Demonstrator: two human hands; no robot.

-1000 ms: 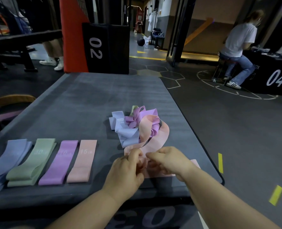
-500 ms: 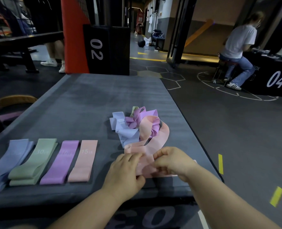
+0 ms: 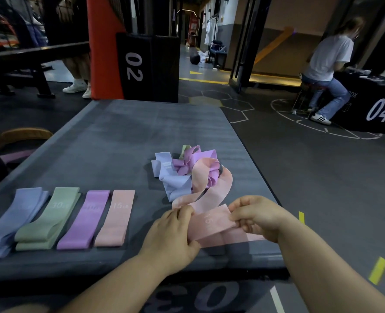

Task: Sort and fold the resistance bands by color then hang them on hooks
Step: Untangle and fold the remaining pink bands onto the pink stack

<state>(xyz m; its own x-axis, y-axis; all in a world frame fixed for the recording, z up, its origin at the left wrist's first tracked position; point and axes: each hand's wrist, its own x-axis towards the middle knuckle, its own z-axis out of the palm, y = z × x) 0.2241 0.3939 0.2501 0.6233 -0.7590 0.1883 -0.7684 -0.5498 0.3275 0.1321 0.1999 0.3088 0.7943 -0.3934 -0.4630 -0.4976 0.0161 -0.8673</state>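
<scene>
A pink band marked 15 lies near the front right of the grey mat. My left hand grips its left end and my right hand pinches its right end. The band's far part curls back into a tangled pile of lavender, purple, green and pink bands. At the front left lie four flat folded stacks in a row: lavender, green, purple and pink.
The mat's front edge runs just under my hands, and its right edge drops to the dark floor. A black block marked 02 stands behind the mat. A seated person is at the far right, by a block marked 04.
My hands have moved apart along the pink band, so its printed 15 now shows flat between them. The pile and the folded stacks have not moved.
</scene>
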